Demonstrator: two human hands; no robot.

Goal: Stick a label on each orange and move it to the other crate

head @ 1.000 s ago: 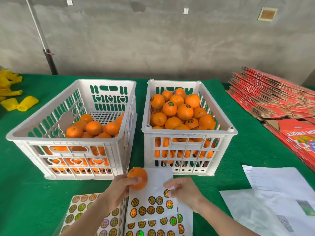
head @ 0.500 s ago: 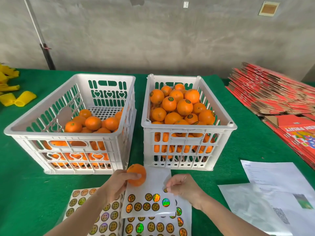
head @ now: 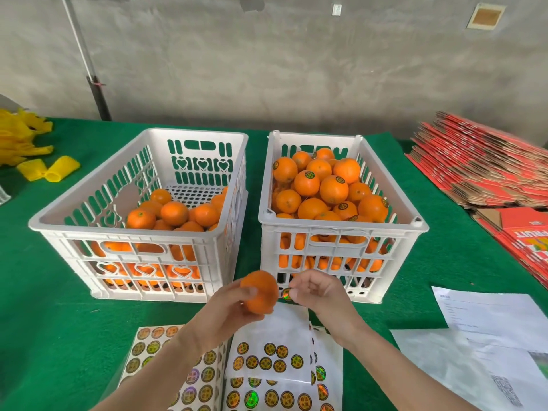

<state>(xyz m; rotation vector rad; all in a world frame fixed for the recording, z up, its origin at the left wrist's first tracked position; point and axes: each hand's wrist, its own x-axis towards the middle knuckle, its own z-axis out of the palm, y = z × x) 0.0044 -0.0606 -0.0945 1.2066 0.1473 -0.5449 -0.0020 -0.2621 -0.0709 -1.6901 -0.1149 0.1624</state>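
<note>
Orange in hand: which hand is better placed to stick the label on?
Right. The right hand pinches a label right beside the orange, while the left hand grips that orange.

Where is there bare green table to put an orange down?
Bare cloth lies left of the left crate, down beside the sticker sheets, and right of the right crate, between red cartons and papers. Crowded: the narrow gap between crates, and the front.

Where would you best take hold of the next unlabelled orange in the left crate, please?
Take the top orange of the pile in the left crate from straight above, with fingers curled round its sides. It seems to sit highest with its upper half bare, while the crate's tall walls and the neighbouring oranges block a sideways approach.
</note>
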